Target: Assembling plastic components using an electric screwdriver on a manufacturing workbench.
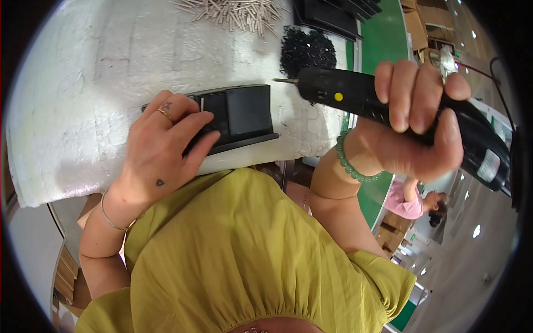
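A black plastic part (248,111), with a flat panel at its right and a raised lip along its near edge, lies on the white-covered table. My left hand (164,141) grips its left portion, the fingers curled over it and hiding that end. Near those fingers a thin pale metal pin (202,104) shows against the black. In my right hand (416,111) is a black electric screwdriver (344,95), raised off the table at the right. Its bit points left, above and just right of the part, touching nothing that I can see.
A heap of small black screws (308,51) sits beyond the part. Farther back lie a loose pile of metal pins (239,14) and stacked black plastic parts (327,19). A green surface (388,33) runs along the right. A person in pink (408,200) is in the background.
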A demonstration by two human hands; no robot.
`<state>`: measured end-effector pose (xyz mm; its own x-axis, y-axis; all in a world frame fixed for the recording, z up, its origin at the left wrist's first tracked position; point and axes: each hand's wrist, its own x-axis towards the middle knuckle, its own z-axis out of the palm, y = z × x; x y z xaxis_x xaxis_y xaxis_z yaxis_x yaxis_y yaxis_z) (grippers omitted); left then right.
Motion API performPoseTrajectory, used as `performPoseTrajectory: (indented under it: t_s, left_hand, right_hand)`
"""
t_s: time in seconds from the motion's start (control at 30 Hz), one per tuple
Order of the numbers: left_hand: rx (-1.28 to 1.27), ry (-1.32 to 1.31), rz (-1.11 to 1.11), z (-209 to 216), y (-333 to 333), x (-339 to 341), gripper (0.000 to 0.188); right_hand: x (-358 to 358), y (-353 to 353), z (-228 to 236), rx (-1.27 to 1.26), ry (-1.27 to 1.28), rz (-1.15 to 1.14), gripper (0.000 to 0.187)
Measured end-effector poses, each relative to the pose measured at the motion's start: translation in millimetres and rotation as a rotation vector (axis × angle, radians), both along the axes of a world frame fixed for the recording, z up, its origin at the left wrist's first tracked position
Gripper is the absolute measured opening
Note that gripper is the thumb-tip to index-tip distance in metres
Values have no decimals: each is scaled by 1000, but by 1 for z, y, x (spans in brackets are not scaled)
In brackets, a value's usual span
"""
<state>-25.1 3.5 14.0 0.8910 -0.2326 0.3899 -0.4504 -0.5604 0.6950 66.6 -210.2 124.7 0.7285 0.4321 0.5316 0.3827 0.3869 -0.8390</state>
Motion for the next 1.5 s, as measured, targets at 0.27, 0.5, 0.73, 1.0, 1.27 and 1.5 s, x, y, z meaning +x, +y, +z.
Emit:
performPoseTrajectory:
  t_s: [0.27, 0.5, 0.73, 1.0, 1.27, 1.5]
  left_hand:
    - [239, 87, -96, 16, -13, 8, 64]
    - [290, 218, -180, 20, -11, 10, 70]
    - [144, 42, -236, 22, -16, 40, 52]
    - [96, -356, -419, -7, -88, 122, 20]
    - [16, -300, -336, -25, -86, 140, 5]
    - [-757, 820, -342, 10, -68, 126, 12]
  right_hand:
    - [-7, -28, -31, 51, 78, -505, 24]
    - [6, -31, -47, 97, 90, -579, 23]
    - [-2, -42, -37, 140, 69, -457, 27]
    - [-6, -46, -26, 163, -7, -428, 29]
    - [-3, -52, -15, 199, -46, -405, 22]
    - [-7, -48, -12, 351, -95, -343, 30]
